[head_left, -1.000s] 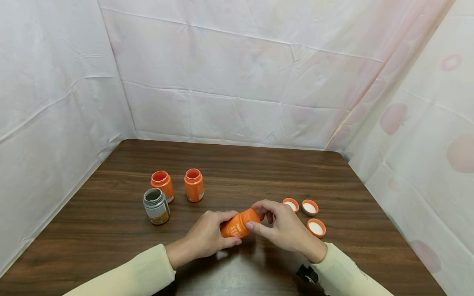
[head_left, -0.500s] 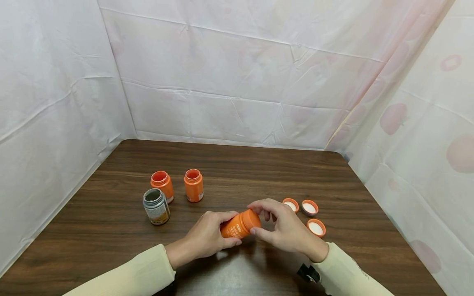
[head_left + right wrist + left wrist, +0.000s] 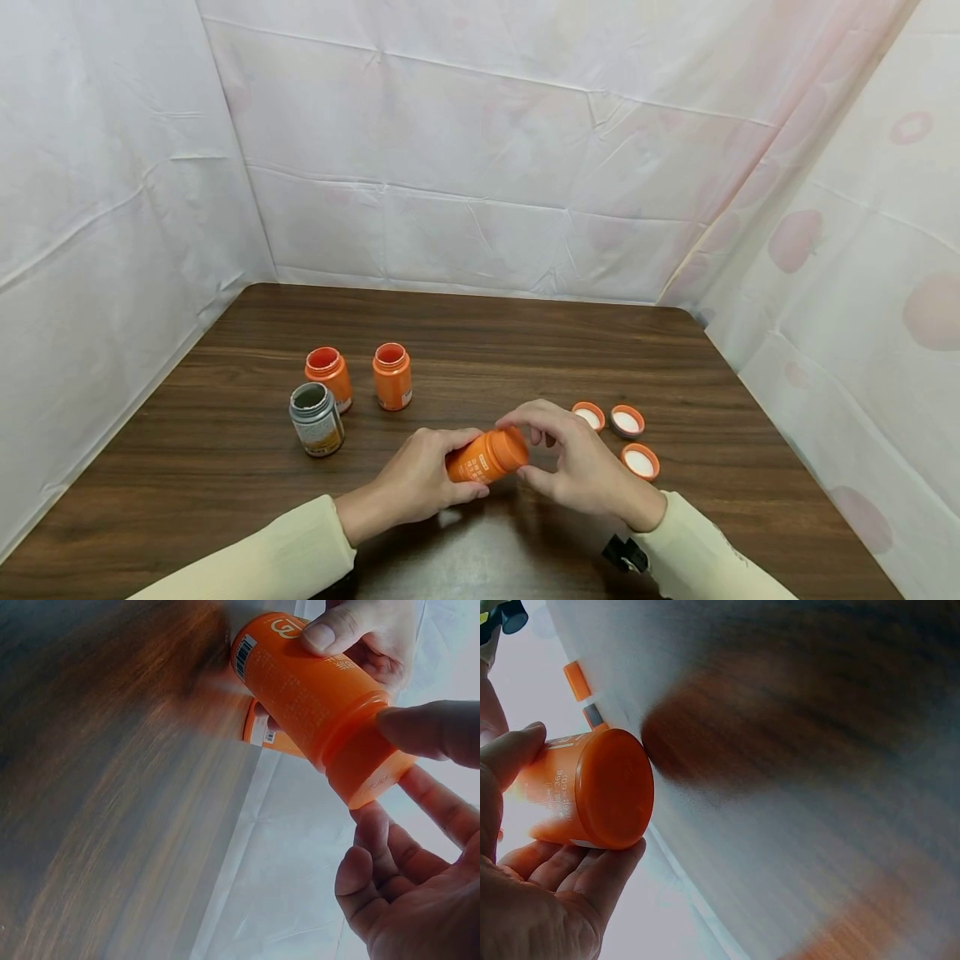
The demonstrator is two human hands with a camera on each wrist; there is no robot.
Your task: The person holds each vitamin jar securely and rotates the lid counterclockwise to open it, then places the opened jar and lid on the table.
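An orange bottle [image 3: 474,463] with white print lies tilted above the table, its capped end towards the right. My left hand [image 3: 414,477] grips the bottle's body, thumb on the near side. In the left wrist view the round base [image 3: 616,791] of the bottle faces the camera. The bottle's orange cap [image 3: 511,447] sits on its neck. My right hand [image 3: 583,467] holds the cap, with thumb and fingers on opposite sides of it in the right wrist view. Whether the cap is loose cannot be told.
Two uncapped orange bottles, a left one [image 3: 334,382] and a right one [image 3: 393,379], stand with an uncapped grey bottle [image 3: 317,423] at the left. Three upturned caps lie right: an orange cap [image 3: 589,414], a grey-sided cap [image 3: 627,421] and another orange cap [image 3: 641,461]. White sheets [image 3: 480,167] surround the brown table [image 3: 480,350].
My right thumb and fingers have shifted slightly round the cap, the thumb lower and the forefinger further left. The left hand and bottle have stayed in place.
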